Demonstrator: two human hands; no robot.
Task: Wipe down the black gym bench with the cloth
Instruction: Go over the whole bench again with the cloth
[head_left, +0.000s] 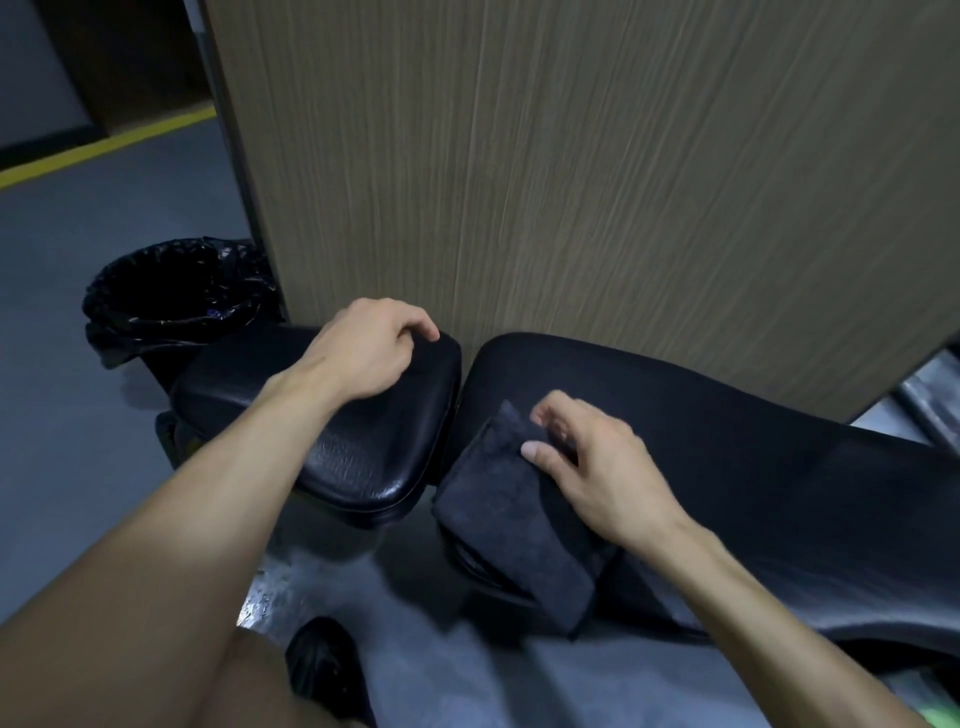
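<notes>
The black gym bench has two padded parts: a short seat pad (358, 457) on the left and a long back pad (753, 447) running to the right. My left hand (363, 353) grips the far edge of the seat pad, fingers curled over it. A folded dark grey cloth (509, 514) lies draped over the near left end of the back pad. My right hand (587, 467) lies on top of the cloth, thumb and fingertips pinching its upper fold.
A tall wood-grain panel (571, 182) stands right behind the bench. A bin lined with a black bag (171, 291) sits at the left, beyond the seat pad. Grey floor with a yellow stripe (104, 148) lies further left. My dark shoe (327, 670) is below.
</notes>
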